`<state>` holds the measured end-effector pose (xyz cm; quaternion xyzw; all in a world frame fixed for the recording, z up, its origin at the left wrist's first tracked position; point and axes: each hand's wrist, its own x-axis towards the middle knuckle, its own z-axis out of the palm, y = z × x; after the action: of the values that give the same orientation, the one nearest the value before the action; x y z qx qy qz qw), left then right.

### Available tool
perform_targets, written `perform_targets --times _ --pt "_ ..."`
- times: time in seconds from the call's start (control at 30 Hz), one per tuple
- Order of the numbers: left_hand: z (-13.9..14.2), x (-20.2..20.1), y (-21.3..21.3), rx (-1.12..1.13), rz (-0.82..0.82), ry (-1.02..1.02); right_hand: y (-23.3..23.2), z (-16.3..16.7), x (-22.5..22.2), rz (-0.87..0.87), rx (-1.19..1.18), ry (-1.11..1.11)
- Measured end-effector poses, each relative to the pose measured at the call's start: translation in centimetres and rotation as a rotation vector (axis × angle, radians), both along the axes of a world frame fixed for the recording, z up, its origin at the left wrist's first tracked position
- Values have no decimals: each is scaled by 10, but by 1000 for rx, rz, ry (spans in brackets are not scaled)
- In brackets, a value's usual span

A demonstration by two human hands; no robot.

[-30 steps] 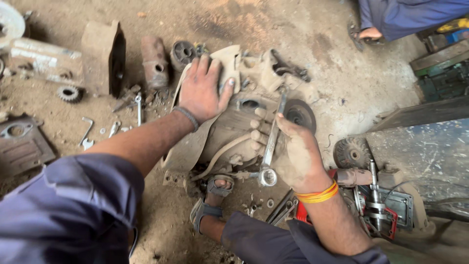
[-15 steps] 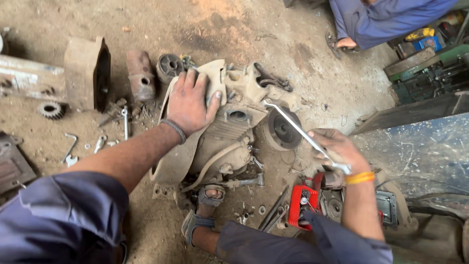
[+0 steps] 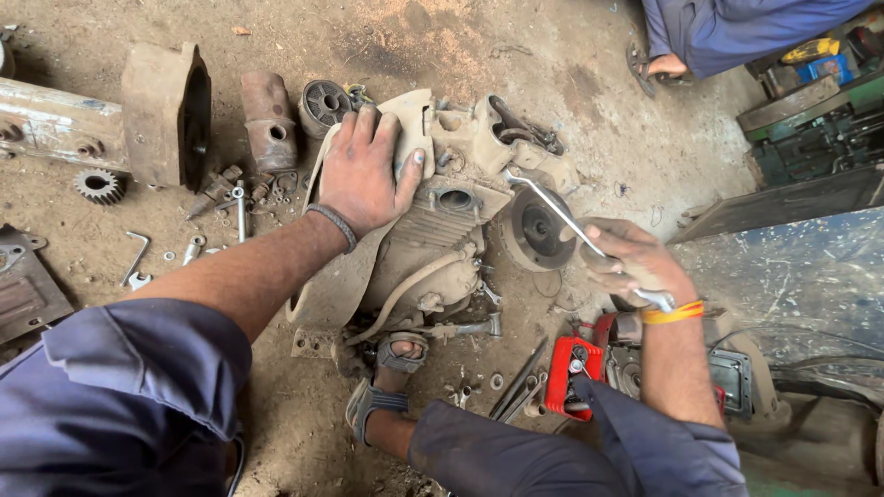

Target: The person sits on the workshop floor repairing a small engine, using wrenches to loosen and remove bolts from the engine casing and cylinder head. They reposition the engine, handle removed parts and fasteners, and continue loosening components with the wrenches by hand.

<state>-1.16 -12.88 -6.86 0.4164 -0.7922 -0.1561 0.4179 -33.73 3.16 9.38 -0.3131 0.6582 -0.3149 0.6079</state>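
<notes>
— How are the hands set?

— The left hand (image 3: 368, 170) lies flat and open, fingers spread, palm down on the top of the dusty engine block (image 3: 433, 248), with the forearm stretched out from a blue sleeve. It grips nothing — it only presses. The right hand (image 3: 631, 262) is closed round the shank of a long spanner (image 3: 557, 210), wrist bent, an orange band just behind it. The spanner runs up and to the left, and its far end sits at the top of the engine, above the round dark flywheel (image 3: 539, 230).

— And where does the engine sit?

— On the bare dirt floor (image 3: 516, 55), between the person's legs, with a sandalled foot (image 3: 391, 373) just below it.

— What lies about?

— To the left, a rusty cylinder (image 3: 269, 118), a boxy metal housing (image 3: 166, 115), a small gear (image 3: 98, 186) and loose spanners and bolts (image 3: 216, 212). A red tool (image 3: 571, 373) lies near the right knee. At the top right another person's sandalled foot (image 3: 658, 64) shows, well apart — beside it green machinery (image 3: 810, 120).
</notes>
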Motion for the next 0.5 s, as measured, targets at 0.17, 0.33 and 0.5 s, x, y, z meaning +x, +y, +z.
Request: perform_targets --times 0.17,0.33,0.5 --pt "1 0 0 -79 18 17 -5 9 -2 31 7 93" --pt "0 0 1 -6 -17 25 -4 15 3 27 25 124" --pt "0 1 1 -72 -23 62 14 41 15 -151 -193 -80"
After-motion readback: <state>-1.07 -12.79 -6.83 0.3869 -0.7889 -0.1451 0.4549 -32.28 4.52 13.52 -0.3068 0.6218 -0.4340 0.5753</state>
